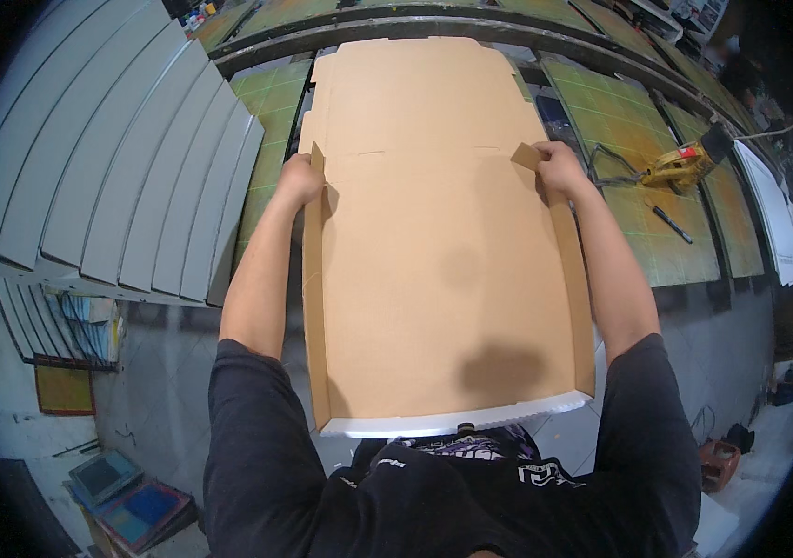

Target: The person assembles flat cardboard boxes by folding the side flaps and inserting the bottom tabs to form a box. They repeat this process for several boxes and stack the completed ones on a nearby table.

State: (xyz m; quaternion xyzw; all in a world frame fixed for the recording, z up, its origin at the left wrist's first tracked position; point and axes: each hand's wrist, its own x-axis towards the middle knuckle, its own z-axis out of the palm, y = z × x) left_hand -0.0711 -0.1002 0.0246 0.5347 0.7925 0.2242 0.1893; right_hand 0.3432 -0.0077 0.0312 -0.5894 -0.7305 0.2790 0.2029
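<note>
A large flat cardboard box (443, 270), brown inside with a white near edge, lies lengthwise in front of me. Its two long side walls are folded up, and the near end wall stands against my body. At the far end the lid panel lies flat. My left hand (300, 179) is closed around the far end of the left wall, beside a small upright flap. On the opposite side my right hand (559, 169) pinches the far end of the right wall, where another small flap (526, 155) tilts inward. The undersides of both hands are hidden.
A tall row of white flat boxes (126, 158) leans at the left. Green-yellow panels (638, 177) on a dark frame lie beyond the box. A yellow power tool (685, 167) and a black marker (672, 224) rest at right. Framed screens (131, 498) sit low at left.
</note>
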